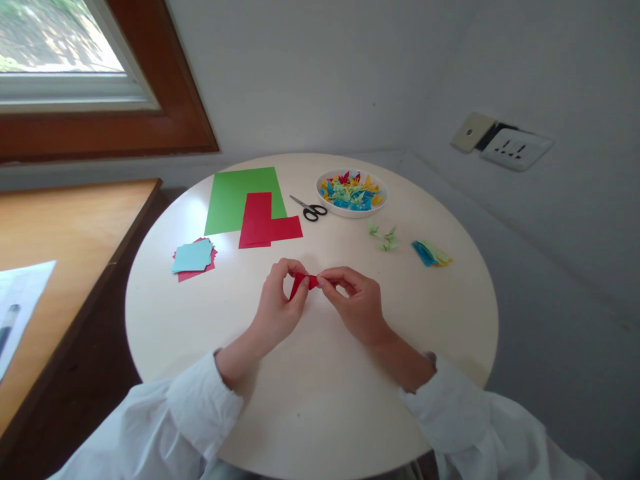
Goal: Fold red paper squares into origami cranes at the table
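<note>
Between both hands (283,300) (354,300), small folded red paper (299,283).

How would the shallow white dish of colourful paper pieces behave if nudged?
The shallow white dish would probably slide rather than tip, since it looks wide and low on a smooth white tabletop. The small colourful paper pieces look light and loosely heaped, some close to the rim, so a sharp jolt might scatter some.

The person wears loose white long sleeves (145,427), with soft creases just behind the wide left cuff (227,393).
</note>
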Action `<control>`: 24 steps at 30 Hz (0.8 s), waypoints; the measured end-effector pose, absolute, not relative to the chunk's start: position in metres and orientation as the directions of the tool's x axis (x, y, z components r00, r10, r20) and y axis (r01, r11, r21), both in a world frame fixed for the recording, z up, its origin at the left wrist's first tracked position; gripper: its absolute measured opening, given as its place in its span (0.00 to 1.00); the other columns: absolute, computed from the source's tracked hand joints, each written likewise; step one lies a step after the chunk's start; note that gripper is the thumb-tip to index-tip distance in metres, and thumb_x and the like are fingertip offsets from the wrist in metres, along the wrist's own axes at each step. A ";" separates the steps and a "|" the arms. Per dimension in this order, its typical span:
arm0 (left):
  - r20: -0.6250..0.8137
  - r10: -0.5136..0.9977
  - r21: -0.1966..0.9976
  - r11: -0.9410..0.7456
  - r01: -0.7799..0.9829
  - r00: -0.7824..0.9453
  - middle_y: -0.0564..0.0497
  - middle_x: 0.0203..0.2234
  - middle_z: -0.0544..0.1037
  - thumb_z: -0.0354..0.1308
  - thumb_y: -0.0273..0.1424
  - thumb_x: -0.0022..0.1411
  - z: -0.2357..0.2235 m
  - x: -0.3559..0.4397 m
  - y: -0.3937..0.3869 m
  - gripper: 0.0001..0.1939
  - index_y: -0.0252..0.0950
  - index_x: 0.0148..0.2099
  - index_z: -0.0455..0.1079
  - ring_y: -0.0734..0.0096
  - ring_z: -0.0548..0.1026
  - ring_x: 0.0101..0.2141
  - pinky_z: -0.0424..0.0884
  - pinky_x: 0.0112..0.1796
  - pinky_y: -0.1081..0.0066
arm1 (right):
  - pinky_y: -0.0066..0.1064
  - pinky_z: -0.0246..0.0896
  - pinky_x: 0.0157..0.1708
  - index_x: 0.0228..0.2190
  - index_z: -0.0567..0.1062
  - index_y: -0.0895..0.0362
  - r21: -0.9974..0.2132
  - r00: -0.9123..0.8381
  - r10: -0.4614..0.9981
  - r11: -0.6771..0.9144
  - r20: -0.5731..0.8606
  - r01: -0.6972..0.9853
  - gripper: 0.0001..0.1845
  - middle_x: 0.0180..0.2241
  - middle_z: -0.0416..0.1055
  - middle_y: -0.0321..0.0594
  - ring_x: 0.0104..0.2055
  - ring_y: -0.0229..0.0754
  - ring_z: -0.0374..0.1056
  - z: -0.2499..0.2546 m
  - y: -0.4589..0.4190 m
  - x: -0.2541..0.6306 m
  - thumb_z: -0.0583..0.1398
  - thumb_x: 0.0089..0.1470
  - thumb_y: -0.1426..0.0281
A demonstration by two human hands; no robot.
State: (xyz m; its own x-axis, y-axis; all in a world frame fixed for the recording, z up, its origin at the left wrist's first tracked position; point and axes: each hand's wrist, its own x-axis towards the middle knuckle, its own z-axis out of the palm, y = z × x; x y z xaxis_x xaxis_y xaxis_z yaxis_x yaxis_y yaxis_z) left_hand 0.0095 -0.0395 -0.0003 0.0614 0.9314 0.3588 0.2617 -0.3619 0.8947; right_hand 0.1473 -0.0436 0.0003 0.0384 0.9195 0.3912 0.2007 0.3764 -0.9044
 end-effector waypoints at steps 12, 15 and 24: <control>0.350 0.935 0.908 -0.354 0.226 0.055 0.53 0.29 0.67 0.52 0.24 0.55 0.002 0.011 -0.040 0.05 0.38 0.34 0.61 0.71 0.67 0.33 0.65 0.36 0.68 | 0.28 0.64 0.29 0.25 0.74 0.56 -0.909 0.049 0.924 0.363 0.380 0.204 0.02 0.26 0.74 0.37 0.28 0.36 0.67 0.000 -0.042 0.147 0.60 0.46 0.73; 0.339 0.939 0.913 -0.344 0.219 0.060 0.52 0.30 0.67 0.52 0.24 0.55 0.002 0.011 -0.040 0.05 0.38 0.34 0.60 0.71 0.67 0.33 0.65 0.36 0.68 | 0.28 0.64 0.30 0.25 0.74 0.56 -0.910 0.042 0.924 0.364 0.379 0.198 0.02 0.26 0.74 0.37 0.29 0.37 0.68 -0.001 -0.042 0.147 0.60 0.47 0.72; 0.300 0.952 0.925 -0.307 0.224 0.063 0.52 0.30 0.67 0.52 0.25 0.56 0.002 0.011 -0.041 0.04 0.38 0.34 0.61 0.71 0.67 0.33 0.66 0.36 0.68 | 0.28 0.64 0.30 0.26 0.74 0.56 -0.903 0.040 0.925 0.359 0.378 0.235 0.03 0.26 0.74 0.37 0.28 0.36 0.68 -0.001 -0.042 0.147 0.59 0.47 0.72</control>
